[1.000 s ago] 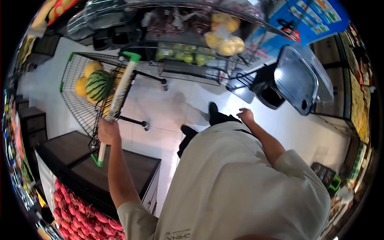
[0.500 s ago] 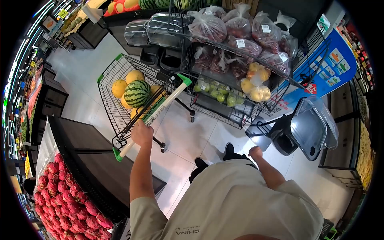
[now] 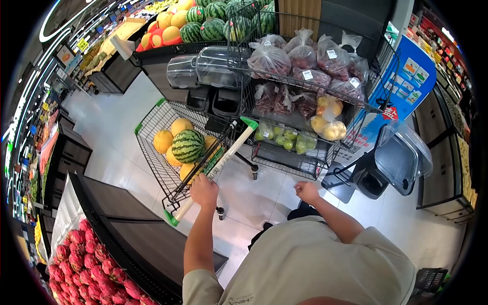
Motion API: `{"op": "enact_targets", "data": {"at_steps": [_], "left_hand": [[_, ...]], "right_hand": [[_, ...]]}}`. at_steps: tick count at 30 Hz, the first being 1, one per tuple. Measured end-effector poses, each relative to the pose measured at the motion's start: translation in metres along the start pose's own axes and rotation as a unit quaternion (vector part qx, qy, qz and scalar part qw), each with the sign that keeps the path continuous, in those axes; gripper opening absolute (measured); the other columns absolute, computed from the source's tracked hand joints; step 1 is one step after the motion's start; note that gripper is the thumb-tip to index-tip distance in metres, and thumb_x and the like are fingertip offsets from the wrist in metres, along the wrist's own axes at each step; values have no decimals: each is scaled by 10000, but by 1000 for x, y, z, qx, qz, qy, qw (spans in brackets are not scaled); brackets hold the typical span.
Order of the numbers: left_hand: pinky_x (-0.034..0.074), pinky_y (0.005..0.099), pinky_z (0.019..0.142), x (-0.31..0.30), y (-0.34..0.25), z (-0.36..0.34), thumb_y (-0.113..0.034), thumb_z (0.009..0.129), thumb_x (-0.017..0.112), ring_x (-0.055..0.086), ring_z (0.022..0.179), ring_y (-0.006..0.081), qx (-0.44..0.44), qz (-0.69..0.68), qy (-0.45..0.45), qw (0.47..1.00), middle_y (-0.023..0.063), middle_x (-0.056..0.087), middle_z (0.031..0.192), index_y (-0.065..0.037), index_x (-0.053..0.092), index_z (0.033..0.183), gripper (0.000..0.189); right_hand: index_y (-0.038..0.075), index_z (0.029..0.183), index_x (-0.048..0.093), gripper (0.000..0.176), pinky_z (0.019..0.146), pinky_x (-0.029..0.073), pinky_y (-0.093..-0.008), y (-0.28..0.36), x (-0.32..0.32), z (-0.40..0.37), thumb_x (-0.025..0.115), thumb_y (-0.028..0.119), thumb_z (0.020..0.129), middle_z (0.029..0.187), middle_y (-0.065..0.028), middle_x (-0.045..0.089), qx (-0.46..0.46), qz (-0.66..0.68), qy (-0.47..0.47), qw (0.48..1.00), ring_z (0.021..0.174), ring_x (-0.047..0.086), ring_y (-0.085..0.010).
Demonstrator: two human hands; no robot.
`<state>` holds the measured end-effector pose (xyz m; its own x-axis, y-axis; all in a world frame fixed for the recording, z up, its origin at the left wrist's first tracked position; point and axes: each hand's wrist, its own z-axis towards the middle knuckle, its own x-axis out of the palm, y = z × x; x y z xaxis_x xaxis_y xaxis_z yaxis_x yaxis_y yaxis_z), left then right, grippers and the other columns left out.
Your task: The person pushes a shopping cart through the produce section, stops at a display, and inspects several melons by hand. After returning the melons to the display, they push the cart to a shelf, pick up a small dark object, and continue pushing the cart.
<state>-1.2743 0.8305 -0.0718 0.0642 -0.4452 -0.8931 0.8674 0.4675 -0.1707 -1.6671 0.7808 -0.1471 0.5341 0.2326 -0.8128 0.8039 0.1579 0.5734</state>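
My left hand [image 3: 204,190] is wrapped round the pale handlebar [image 3: 231,151] of a shopping cart [image 3: 152,134] with green corner caps. In the cart's basket a striped watermelon [image 3: 188,146] rests among several yellow melons [image 3: 163,141]. Curled in a loose fist, my right hand [image 3: 306,192] hangs in front of my body with nothing visible in it. It is apart from the cart, below the wire rack [image 3: 284,155]. On that rack sit bags of dark red fruit [image 3: 269,60], bagged yellow fruit [image 3: 334,130] and bagged green fruit [image 3: 287,139].
At lower left stands a dark display of dragon fruit [image 3: 84,256]. A black bin with a clear lid [image 3: 396,160] is to the right, beside a blue sign [image 3: 414,76]. Clear-lidded boxes [image 3: 221,66] and a watermelon display [image 3: 213,28] lie beyond the cart.
My right hand has risen forward and left, away from my side. My left hand stays on the handlebar. The view has shifted, showing more of the watermelon display.
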Motion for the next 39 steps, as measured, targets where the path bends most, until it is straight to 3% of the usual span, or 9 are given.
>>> {"op": "enact_targets", "data": {"at_steps": [6, 7, 12, 15, 18, 22, 26, 28, 39], "left_hand": [[462, 437, 651, 4, 2, -2, -169, 628, 723, 601, 760, 299, 13, -1, -3, 1000, 68, 572, 781, -111, 518, 778, 261], [460, 438, 646, 6, 2, -2, -170, 625, 724, 598, 753, 300, 13, 3, -6, 1000, 66, 568, 775, -114, 512, 773, 264], [434, 441, 602, 7, 1, -4, -168, 589, 709, 569, 706, 292, 17, 6, -35, 999, 55, 530, 737, -121, 488, 742, 273], [421, 436, 581, 7, 4, -8, -167, 579, 687, 555, 681, 284, 23, -2, -16, 1000, 53, 515, 726, -123, 486, 733, 257], [395, 427, 554, 1, 4, -9, -163, 568, 663, 539, 645, 267, 36, -7, -29, 999, 43, 503, 705, -131, 487, 714, 231], [363, 413, 528, 0, 4, -12, -157, 568, 659, 531, 624, 255, 31, 2, -10, 999, 38, 489, 670, -142, 490, 680, 203], [388, 422, 512, 4, -2, -4, -162, 578, 662, 539, 594, 275, 2, -4, -17, 1000, 50, 506, 654, -138, 487, 653, 191], [339, 390, 479, 11, -5, 3, -158, 593, 668, 504, 531, 231, -38, 14, -40, 998, 8, 470, 607, -158, 482, 625, 189], [385, 414, 480, 39, 46, 63, -147, 618, 681, 523, 537, 266, -54, 52, -52, 996, 41, 489, 603, -136, 493, 620, 189]], "right_hand": [[56, 1096, 667, 292, 906, 508, -395, 119, -19, 35, 586, 56, 816, 1100, -154, 681, -126, 74, -62, 987, 1034, 635, -339], [56, 1096, 667, 292, 906, 508, -395, 140, -27, 44, 586, 56, 816, 1100, -154, 681, -124, 75, -64, 987, 1034, 635, -339], [42, 1031, 652, 234, 907, 470, -433, 201, -36, 111, 628, 94, 804, 1070, -102, 647, -350, 60, -193, 914, 1038, 585, -321], [42, 997, 650, 223, 889, 466, -422, 209, -20, 153, 652, 143, 798, 1075, -90, 640, -409, 19, -159, 899, 1007, 582, -305], [91, 778, 635, 129, 729, 459, -408, 218, -6, 186, 686, 209, 764, 842, -61, 619, -436, -34, -173, 882, 824, 566, -261], [133, 572, 535, 242, 626, 433, -385, 227, 8, 220, 713, 238, 698, 637, -30, 541, -508, -16, -177, 843, 654, 548, -232], [154, 543, 518, 205, 555, 410, -365, 229, 11, 226, 691, 200, 643, 569, -3, 493, -501, -3, -165, 850, 577, 524, -211], [151, 547, 517, 204, 551, 410, -361, 233, 11, 233, 693, 201, 640, 574, -6, 508, -502, -7, -155, 851, 572, 532, -207], [156, 542, 521, 201, 558, 395, -361, 283, 63, 292, 681, 190, 657, 547, -3, 483, -515, 26, -163, 841, 537, 506, -211]]}}
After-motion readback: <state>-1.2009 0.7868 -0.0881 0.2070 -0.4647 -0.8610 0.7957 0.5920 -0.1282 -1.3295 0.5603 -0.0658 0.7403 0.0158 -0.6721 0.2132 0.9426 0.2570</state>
